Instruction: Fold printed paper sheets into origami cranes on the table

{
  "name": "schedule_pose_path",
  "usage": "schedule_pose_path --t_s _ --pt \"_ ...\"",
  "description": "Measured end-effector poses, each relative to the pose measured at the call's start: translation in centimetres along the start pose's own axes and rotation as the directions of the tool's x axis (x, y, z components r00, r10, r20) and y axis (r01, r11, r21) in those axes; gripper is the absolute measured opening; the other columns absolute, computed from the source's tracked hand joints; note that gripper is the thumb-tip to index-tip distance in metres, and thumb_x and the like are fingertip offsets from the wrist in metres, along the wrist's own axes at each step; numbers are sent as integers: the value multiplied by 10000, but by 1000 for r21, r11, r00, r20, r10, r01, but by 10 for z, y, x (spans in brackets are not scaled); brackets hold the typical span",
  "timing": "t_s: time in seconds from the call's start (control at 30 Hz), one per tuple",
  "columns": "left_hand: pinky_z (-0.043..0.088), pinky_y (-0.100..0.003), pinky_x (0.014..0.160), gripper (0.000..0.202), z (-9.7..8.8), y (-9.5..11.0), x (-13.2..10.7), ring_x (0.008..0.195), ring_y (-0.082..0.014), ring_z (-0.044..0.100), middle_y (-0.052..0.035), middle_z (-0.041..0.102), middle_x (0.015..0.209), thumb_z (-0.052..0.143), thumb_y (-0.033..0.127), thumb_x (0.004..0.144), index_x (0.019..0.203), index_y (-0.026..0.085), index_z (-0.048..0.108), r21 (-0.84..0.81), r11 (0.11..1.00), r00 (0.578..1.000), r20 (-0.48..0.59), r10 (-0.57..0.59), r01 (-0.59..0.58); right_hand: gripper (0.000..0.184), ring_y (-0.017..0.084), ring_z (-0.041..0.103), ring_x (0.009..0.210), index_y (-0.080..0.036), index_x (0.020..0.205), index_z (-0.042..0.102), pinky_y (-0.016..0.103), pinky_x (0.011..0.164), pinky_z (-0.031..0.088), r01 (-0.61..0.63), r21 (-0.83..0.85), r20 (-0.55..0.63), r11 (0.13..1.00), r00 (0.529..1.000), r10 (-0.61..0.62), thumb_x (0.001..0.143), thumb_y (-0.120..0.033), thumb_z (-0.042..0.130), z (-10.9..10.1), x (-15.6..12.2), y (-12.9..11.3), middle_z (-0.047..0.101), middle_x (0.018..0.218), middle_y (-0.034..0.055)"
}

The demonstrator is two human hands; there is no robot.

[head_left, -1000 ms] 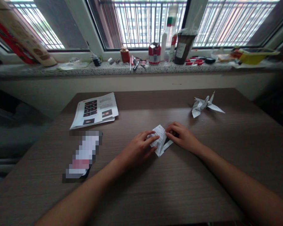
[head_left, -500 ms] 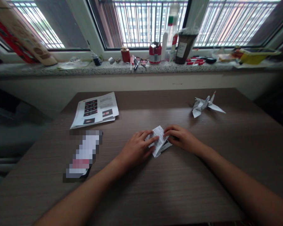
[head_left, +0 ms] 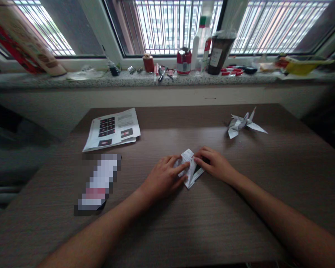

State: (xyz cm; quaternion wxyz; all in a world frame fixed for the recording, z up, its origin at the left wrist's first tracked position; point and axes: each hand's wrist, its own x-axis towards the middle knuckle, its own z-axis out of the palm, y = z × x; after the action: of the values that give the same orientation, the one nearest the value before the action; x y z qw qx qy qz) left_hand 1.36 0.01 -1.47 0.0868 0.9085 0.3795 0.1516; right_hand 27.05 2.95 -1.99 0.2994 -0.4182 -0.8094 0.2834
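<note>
A small folded piece of printed white paper (head_left: 190,169) lies on the brown wooden table (head_left: 167,223), near its middle. My left hand (head_left: 163,178) rests on the paper's left side, fingers curled and pressing it down. My right hand (head_left: 216,163) pinches the paper's right edge with its fingertips. A finished paper crane (head_left: 244,124) sits further back on the right, clear of both hands.
Printed sheets (head_left: 113,130) lie at the back left of the table, with a blurred flat object (head_left: 99,184) nearer me on the left. The stone windowsill (head_left: 72,83) behind holds a red can (head_left: 183,61), bottles, a dark cup (head_left: 218,52) and small tools.
The folded paper has shifted slightly under my fingers and its lower flap sits differently. Both hands stay on it in nearly the same place.
</note>
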Motion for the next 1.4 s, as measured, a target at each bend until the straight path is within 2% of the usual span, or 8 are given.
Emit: schedule_pose_path --t_s 0.1,0.23,0.53,0.9,1.4 --pt "482 -530 1093 449 1 1 0 1304 -317 503 -122 530 1448 622 405 1017 1450 303 566 -3 1000 1000 0 -3 3 89 199 610 861 -198 990 704 337 780 480 -53 -35 -41 998 998 52 984 -257 638 5 2 1 642 935 48" --pt "502 -517 1083 454 0 1 1 1287 -311 512 -125 549 1423 646 393 1004 1437 277 574 -17 1000 1000 -8 3 -4 31 196 594 858 -201 958 685 325 772 456 -61 -55 -68 997 996 57 937 -221 695 10 4 3 625 916 31" --pt "532 -512 1047 452 0 0 1 1271 -313 528 -128 572 1401 651 410 1003 1432 285 587 -5 1000 1000 -11 16 -16 36 187 587 845 -198 935 696 309 749 440 -77 -66 -74 995 995 72 919 -182 724 12 5 4 618 909 26" --pt "541 -513 1038 446 -1 1 1 1256 -309 543 -124 569 1402 645 418 1007 1427 279 590 11 1000 1000 -5 14 -14 50 185 591 840 -213 918 716 312 764 456 -1 -107 -79 994 997 -8 928 -165 724 14 4 3 618 903 26" --pt "520 -515 1063 441 0 2 0 1282 -312 541 -124 568 1423 635 423 1013 1426 276 593 29 999 1000 -8 18 -18 43 197 624 872 -203 898 722 325 785 483 42 -132 -84 990 995 -53 924 -172 737 16 5 6 651 921 39"
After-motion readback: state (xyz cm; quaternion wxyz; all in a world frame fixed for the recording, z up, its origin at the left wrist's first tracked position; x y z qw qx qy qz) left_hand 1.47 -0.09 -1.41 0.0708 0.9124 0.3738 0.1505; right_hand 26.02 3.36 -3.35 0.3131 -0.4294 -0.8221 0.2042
